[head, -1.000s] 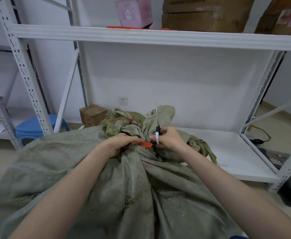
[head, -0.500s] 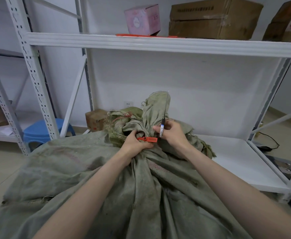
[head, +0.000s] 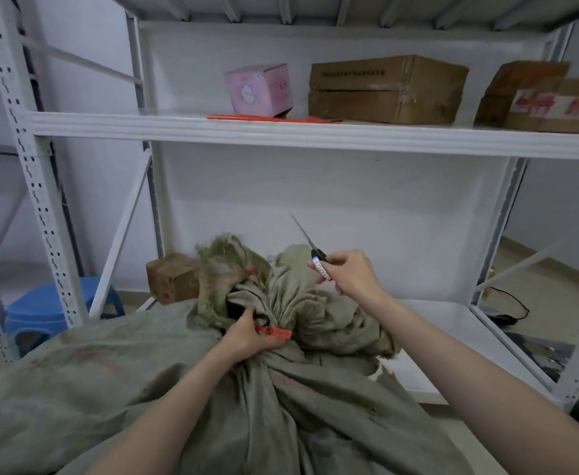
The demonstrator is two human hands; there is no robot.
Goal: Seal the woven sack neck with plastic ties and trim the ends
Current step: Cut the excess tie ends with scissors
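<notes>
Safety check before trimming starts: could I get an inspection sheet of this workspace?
Surface: white lower shelf behind the sack; what the sack rests on is hidden.
Job's things: green sack, neck bunched, red tie at it; cutter, thin blade pointing up, clear of the sack.
Clutter: pink box, cartons and red strips on the upper shelf; small box and blue stool on the floor.
Hands: left hand grips the sack at the tie; right hand holds the cutter.
Cables: black cable on the floor, right.
Surroundings: metal rack, white wall.
</notes>
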